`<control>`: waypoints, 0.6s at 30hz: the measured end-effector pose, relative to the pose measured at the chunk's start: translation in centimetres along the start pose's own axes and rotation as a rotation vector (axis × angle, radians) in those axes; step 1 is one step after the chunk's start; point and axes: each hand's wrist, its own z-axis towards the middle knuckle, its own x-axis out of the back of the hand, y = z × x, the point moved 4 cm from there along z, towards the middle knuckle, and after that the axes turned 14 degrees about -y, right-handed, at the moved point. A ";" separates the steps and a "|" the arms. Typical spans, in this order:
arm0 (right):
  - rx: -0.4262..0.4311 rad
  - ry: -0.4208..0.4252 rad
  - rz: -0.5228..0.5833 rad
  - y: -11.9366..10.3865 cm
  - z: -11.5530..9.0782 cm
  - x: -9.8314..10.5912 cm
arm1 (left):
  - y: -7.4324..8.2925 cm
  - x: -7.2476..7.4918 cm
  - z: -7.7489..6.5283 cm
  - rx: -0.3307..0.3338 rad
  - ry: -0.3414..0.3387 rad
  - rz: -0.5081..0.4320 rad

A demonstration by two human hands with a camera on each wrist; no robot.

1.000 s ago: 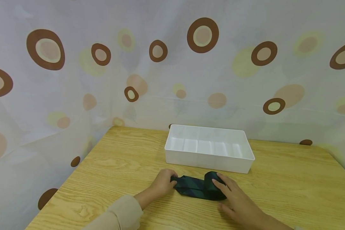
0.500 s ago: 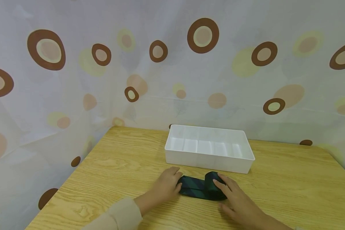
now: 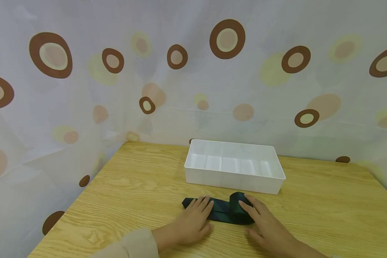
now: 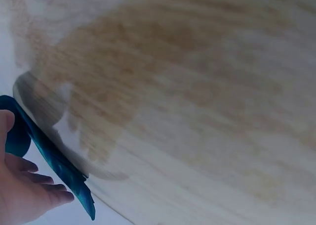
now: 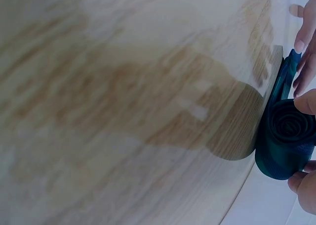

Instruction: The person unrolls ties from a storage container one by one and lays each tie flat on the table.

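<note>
A dark green and navy necktie [image 3: 220,208] lies partly rolled on the table; its flat tail points left, and the coiled part stands on edge at the right. My left hand [image 3: 193,222] rests on the flat tail with fingers extended across it, the pointed tip showing beyond them. In the left wrist view the same fingers [image 4: 42,179] lie straight along the tie. My right hand [image 3: 269,227] holds the coil between thumb and fingers. The right wrist view shows the end of the coil [image 5: 291,123] with its spiral layers. Part of the coil is hidden by the right hand.
Just behind the tie stands a white divided plastic box [image 3: 235,180], its visible compartments holding nothing. The wooden table [image 3: 142,179] extends to both sides. A white curtain [image 3: 193,82] with brown and yellow rings hangs along the back and left.
My left hand let go of the tie's tip, slid right, then flattened onto the tail nearer the body, so the tip shows again. The right hand and coil stay in place.
</note>
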 end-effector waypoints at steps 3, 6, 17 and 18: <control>0.000 -0.001 0.005 -0.1 0.0 0.0 | 0.0 -0.2 -0.1 0.006 0.001 0.019; -0.007 -0.008 0.018 -0.1 0.0 0.1 | 0.0 -0.4 -0.1 0.013 0.012 0.037; -0.022 0.009 0.045 0.1 0.2 0.3 | -0.1 -1.1 -0.1 0.013 0.016 0.064; -0.021 0.020 0.045 0.1 0.2 0.4 | -0.1 -1.1 -0.1 0.011 0.016 0.067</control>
